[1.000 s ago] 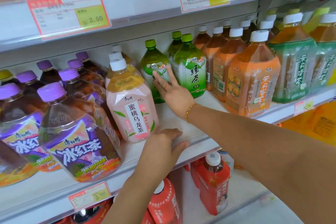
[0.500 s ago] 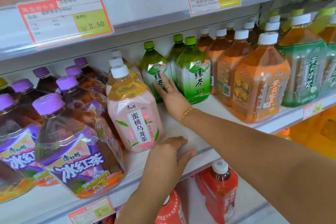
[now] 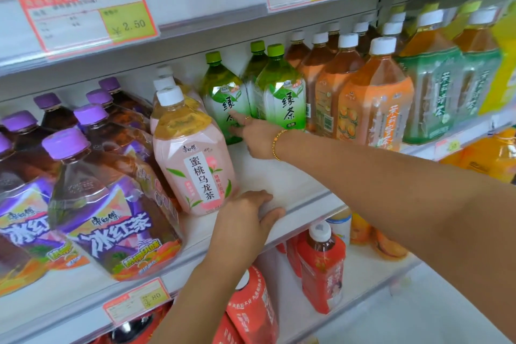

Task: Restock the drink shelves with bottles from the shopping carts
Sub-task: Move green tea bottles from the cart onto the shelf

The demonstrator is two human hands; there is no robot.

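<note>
Reached deeper since a second ago with the right hand (image 3: 258,138), now touching the far green tea bottle (image 3: 220,89) with straight fingers, gripping nothing; resting the left hand (image 3: 243,222) loose on the near shelf edge (image 3: 310,204); likely fronting stock before restocking

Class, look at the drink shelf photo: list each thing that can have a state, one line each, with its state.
right hand, fingers straight, touching the left green tea bottle
left hand, resting on the shelf edge
left green tea bottle, capped, upright, set back from the front
peach oolong bottle, capped, upright, at the front
iced tea bottles, capped, at the front
</note>
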